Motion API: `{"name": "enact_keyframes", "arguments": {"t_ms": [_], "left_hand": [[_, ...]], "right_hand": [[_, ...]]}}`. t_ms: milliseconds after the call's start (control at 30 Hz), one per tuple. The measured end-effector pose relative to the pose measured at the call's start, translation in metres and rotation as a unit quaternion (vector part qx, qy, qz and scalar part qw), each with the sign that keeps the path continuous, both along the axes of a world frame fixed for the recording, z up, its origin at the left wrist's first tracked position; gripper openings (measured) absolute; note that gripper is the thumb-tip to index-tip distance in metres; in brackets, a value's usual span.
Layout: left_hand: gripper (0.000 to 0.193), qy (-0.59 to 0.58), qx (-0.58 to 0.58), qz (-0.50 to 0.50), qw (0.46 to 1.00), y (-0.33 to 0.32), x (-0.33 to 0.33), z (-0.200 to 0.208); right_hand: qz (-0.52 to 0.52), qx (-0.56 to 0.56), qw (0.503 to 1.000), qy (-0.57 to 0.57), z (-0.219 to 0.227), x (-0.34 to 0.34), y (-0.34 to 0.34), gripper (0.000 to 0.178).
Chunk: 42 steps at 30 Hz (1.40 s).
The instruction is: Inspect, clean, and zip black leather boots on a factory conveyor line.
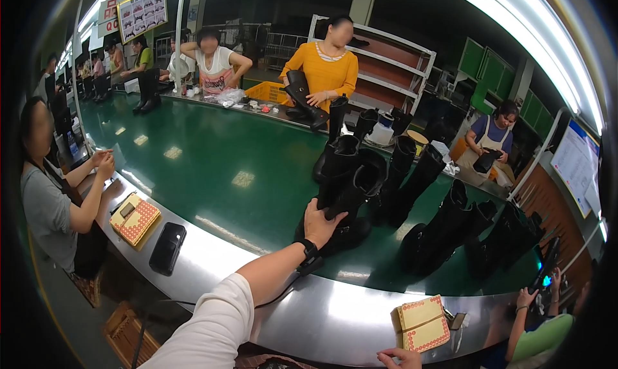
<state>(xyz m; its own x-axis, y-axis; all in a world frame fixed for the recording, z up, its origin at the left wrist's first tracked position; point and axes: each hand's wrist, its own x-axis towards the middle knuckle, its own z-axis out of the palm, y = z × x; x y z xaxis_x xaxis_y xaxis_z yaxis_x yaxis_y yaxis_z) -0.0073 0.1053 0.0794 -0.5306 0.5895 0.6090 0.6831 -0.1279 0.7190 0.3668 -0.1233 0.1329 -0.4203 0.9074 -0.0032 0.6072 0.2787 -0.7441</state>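
My left hand [320,225], with a dark watch on the wrist, is closed on the shaft of a black boot [353,192] that stands among other black boots on the green belt. Its fingertips are partly hidden behind the leather. At the lower edge my right hand [400,358] is only partly in view, its fingers loosely apart and nothing seen in them. Just beyond it, on the metal table edge, lies a stack of yellow sheets with red round stickers [421,324]. A small dark object [458,321] rests beside the stack.
More black boots [444,230] stand to the right. A black case [167,248] and another sticker stack [135,219] lie on the left metal edge [212,256]. Across the belt, a person in yellow holds a boot [302,98]. Other people sit at left and right.
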Motion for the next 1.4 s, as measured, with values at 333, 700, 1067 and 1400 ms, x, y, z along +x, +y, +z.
{"name": "enact_keyframes", "arguments": {"t_ms": [333,700,1067,1400], "left_hand": [[0.039,-0.015,0.196,0.12,0.973,-0.053,-0.171,0.071],[0.06,0.094,-0.128,0.253,0.954,-0.086,-0.395,-0.023],[0.057,-0.289,-0.007,0.166,0.943,-0.111,-0.272,0.002],[0.022,-0.641,-0.211,-0.361,0.643,-0.18,-0.064,-0.021]], "right_hand": [[0.058,-0.003,0.998,0.017,0.014,-0.033,0.036,0.016],[0.124,0.118,0.984,-0.055,0.049,-0.064,0.074,0.016],[0.131,0.341,0.92,-0.139,0.157,-0.134,0.218,0.037],[-0.025,0.407,0.845,-0.345,0.16,-0.192,0.382,0.076]]}}
